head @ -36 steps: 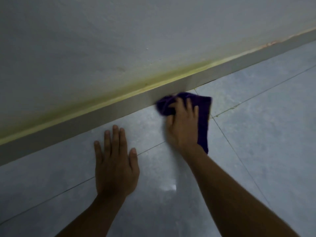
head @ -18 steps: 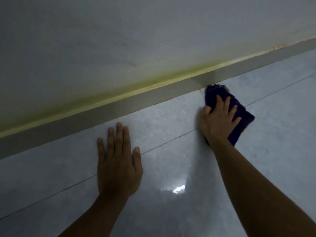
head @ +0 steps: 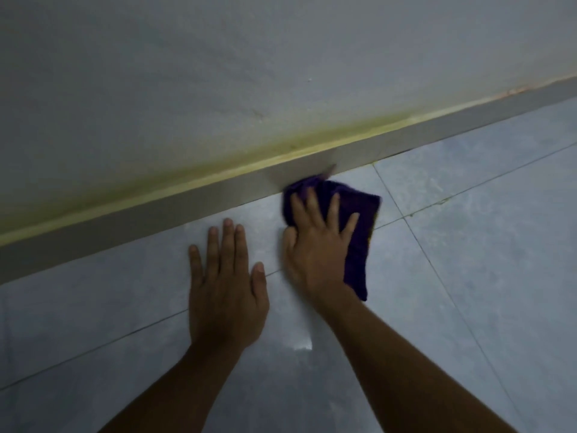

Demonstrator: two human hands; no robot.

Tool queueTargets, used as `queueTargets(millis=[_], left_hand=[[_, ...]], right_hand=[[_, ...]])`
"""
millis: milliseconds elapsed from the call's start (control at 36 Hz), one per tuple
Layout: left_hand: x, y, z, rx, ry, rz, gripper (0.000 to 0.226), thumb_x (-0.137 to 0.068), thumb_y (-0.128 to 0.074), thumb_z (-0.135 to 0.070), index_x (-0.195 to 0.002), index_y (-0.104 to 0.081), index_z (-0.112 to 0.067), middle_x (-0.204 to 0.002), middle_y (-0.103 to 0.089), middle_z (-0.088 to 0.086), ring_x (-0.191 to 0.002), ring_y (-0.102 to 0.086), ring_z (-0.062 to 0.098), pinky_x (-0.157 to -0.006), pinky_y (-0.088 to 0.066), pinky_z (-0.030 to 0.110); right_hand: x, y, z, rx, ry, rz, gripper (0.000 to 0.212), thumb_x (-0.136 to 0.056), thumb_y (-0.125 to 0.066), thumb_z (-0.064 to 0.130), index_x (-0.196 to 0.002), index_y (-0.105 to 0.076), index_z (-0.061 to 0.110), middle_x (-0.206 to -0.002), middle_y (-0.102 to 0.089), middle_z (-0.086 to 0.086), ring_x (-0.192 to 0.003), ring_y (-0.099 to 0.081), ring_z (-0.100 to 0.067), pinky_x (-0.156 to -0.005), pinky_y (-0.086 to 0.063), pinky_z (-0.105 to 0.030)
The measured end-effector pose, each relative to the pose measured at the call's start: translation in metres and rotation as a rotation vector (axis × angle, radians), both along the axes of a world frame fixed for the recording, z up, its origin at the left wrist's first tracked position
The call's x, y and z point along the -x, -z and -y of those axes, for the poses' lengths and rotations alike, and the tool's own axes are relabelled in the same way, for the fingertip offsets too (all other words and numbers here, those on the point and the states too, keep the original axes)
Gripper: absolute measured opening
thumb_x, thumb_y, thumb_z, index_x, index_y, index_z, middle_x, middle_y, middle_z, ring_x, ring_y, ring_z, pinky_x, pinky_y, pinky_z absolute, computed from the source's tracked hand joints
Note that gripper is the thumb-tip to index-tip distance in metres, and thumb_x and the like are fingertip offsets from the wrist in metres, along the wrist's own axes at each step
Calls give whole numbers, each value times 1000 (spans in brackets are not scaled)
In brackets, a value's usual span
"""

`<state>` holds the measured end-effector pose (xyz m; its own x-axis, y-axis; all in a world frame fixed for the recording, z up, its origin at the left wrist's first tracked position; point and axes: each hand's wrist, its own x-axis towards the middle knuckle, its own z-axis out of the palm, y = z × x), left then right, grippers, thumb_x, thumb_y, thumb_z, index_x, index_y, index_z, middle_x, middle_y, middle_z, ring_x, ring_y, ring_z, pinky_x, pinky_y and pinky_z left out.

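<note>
A dark purple cloth (head: 356,214) lies on the grey tiled floor (head: 468,260), its far edge against the grey skirting board (head: 187,210). My right hand (head: 315,245) presses flat on the cloth with fingers spread and straight, covering its left half. My left hand (head: 224,285) rests flat on the floor tile just left of it, fingers straight and together, holding nothing. The two hands lie close side by side without touching.
A pale wall (head: 249,73) rises behind the skirting, with a yellow-green stain (head: 281,148) along its bottom edge. Thin grout lines (head: 437,204) cross the glossy tiles. A bright reflection (head: 301,342) sits between my forearms.
My right hand has slid the cloth back to the left along the skirting, after moving right half a second ago. My left hand stays planted on the same tile.
</note>
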<state>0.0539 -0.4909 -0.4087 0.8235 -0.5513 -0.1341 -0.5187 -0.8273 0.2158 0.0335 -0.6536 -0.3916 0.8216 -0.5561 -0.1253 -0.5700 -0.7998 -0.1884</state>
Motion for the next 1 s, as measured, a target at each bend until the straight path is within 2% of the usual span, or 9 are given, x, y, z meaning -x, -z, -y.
queueTargets(millis=[111,250,389,500,639,722,806,889,1000], left_hand=[[-6,-5,-2,-27,16,-83,74,-103,-16,-49,-165,-14,-8,-174,-11,14,-162,-10,32,-129,-13,57],[-22,-25,-12,15,45,-323,70,-104,-10,-47,-160,24,-21,-165,33,-3,-158,25,18,-125,18,39],[-17,-67,-47,109,-6,-594,76,-111,-41,-29,-165,13,-29,-167,23,-16,-159,11,13,-125,0,30],[-1,-69,-84,111,-19,-571,79,-110,-44,-27,-165,12,-29,-172,15,-14,-160,7,11,-120,3,23],[15,-66,-128,124,-38,-382,95,-104,-52,-20,-155,28,-21,-166,29,-6,-160,16,12,-120,20,24],[22,-78,-159,70,-32,-392,104,-99,-57,-21,-149,34,-22,-162,35,-4,-156,24,15,-118,21,25],[26,-87,-197,52,-43,-325,110,-85,-75,-40,-166,-5,-10,-173,-9,9,-159,-20,27,-129,-8,38],[33,-91,-223,104,-121,-195,73,-89,-58,-46,-149,-48,-5,-147,-61,15,-131,-65,27,-125,-29,42],[22,-165,-255,93,-217,-286,66,-108,-49,-22,-165,-17,-17,-156,-51,11,-148,-46,30,-128,-26,40]], right_hand=[[15,2,0,-71,-148,49,65,-92,-24,45,-155,-30,34,-165,-24,6,-154,-11,-31,-121,-1,-63],[18,1,0,-67,-122,91,61,-93,-35,50,-154,-31,39,-165,-22,9,-155,-8,-25,-123,1,-57],[16,-2,-7,-62,-89,59,54,-101,-27,49,-154,-29,38,-166,-20,9,-155,-7,-26,-123,1,-56],[30,-12,-52,-127,-160,8,57,-100,-17,41,-155,-30,35,-166,-18,7,-154,-8,-32,-123,-2,-59],[57,-22,-137,-265,-475,-122,69,-90,-13,33,-159,-17,34,-168,2,9,-152,16,-31,-121,6,-61],[49,-46,-161,-423,-645,-197,64,-101,-32,19,-160,-12,34,-167,7,10,-147,25,-27,-121,13,-56],[38,-75,-184,-636,-748,-264,72,-100,-45,5,-160,-13,30,-169,-4,1,-154,5,-27,-123,-1,-43],[25,-107,-206,-681,-818,-260,53,-103,-44,9,-154,-32,16,-155,-39,-12,-142,-38,-32,-116,-33,-40],[1,-157,-244,-765,-982,-247,27,-106,-43,8,-129,-55,1,-117,-63,-20,-101,-59,-17,-91,-45,-19]])
